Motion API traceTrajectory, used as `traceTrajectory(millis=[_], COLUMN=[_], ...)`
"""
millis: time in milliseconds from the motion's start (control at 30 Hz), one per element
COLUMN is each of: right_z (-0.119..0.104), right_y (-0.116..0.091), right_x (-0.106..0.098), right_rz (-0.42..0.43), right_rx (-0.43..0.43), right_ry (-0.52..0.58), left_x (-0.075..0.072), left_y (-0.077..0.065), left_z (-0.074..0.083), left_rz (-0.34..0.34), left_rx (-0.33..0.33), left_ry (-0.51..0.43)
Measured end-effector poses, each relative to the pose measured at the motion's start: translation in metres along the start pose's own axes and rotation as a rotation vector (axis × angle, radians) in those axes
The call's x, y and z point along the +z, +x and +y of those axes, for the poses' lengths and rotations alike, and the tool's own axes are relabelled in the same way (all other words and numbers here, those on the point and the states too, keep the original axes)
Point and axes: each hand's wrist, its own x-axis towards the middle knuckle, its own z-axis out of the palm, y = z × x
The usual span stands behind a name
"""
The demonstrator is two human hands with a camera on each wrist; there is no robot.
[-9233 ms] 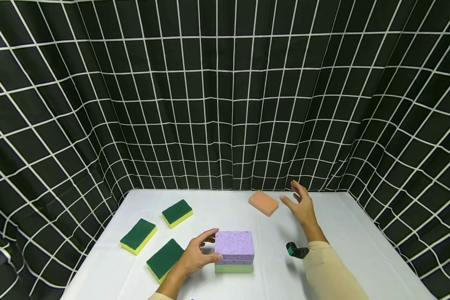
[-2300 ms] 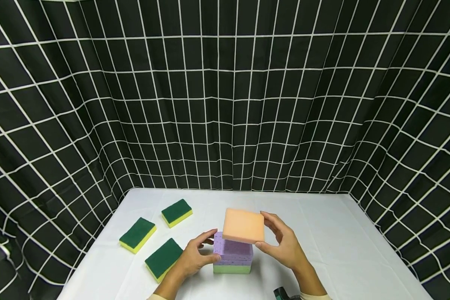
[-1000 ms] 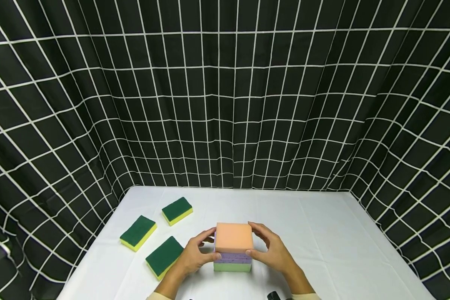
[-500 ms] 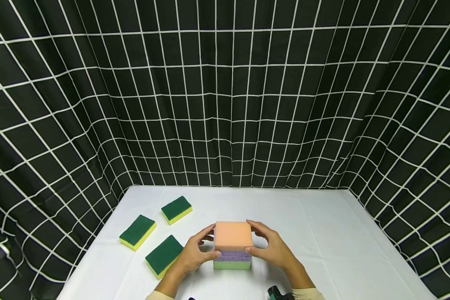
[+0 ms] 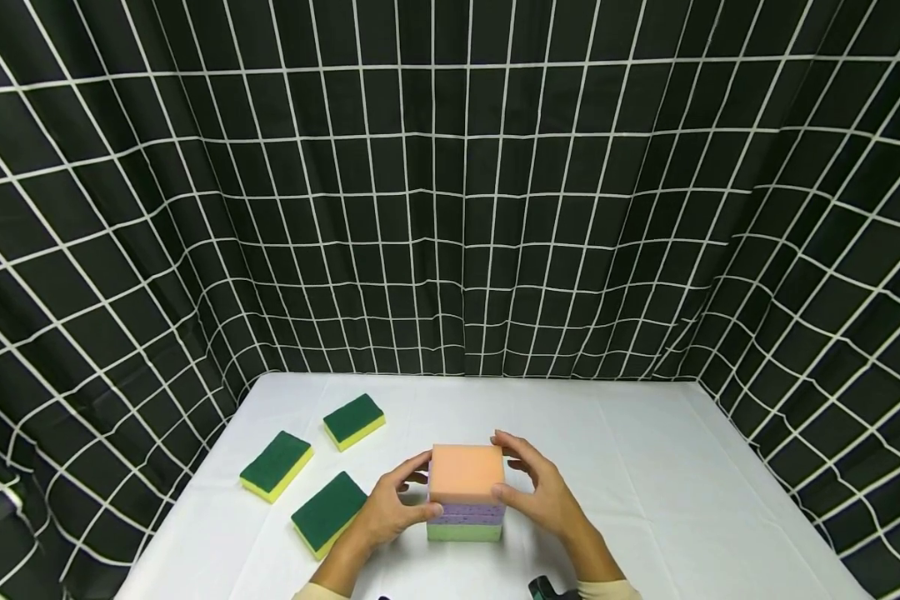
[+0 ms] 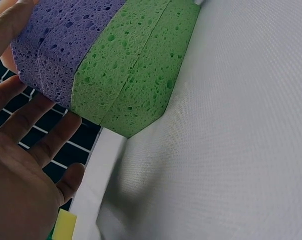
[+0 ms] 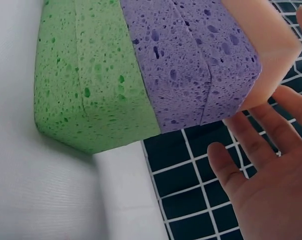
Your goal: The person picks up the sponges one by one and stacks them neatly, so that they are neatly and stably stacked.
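A stack of sponges stands near the front middle of the table. At its bottom lies a green sponge layer (image 6: 135,70), with a purple sponge layer (image 7: 191,65) above it; a seam line runs along each. An orange sponge (image 5: 467,473) lies flat on top. My left hand (image 5: 385,510) holds the purple layer at its left side, thumb in front and fingertips at the back. At the stack's right, my right hand (image 5: 547,496) has spread fingers close around the orange sponge. In the right wrist view its thumb is apart from that sponge.
Three green-and-yellow scouring sponges lie on the left: a rear one (image 5: 354,421), a leftmost one (image 5: 276,465) and a front one (image 5: 330,512) beside my left forearm. A white cloth covers the table (image 5: 645,467). Black curtains with a white grid (image 5: 465,208) enclose it.
Earlier my right hand brought the orange sponge from the back right of the table onto the purple layer. Since half a second ago its fingers have loosened slightly. My left hand stays at the stack.
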Motion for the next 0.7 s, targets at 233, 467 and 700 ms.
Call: traceTrajectory(millis=[233,467,700], right_z=[-0.004,-0.029,-0.009], right_y=[-0.001,0.005,0.001], right_x=[0.004,0.004,0.006], right_rz=[0.019,0.024,0.026], right_rx=[-0.002,-0.002,0.032], right_ry=[0.002,0.022,0.041], left_x=[0.001,-0.002,-0.011], left_y=[-0.001,-0.002,-0.006], left_z=[-0.002,-0.001,0.026], left_rz=[-0.006,-0.001,0.033], left_rx=[0.001,0.011,0.051], left_ry=[0.004,0.021,0.046])
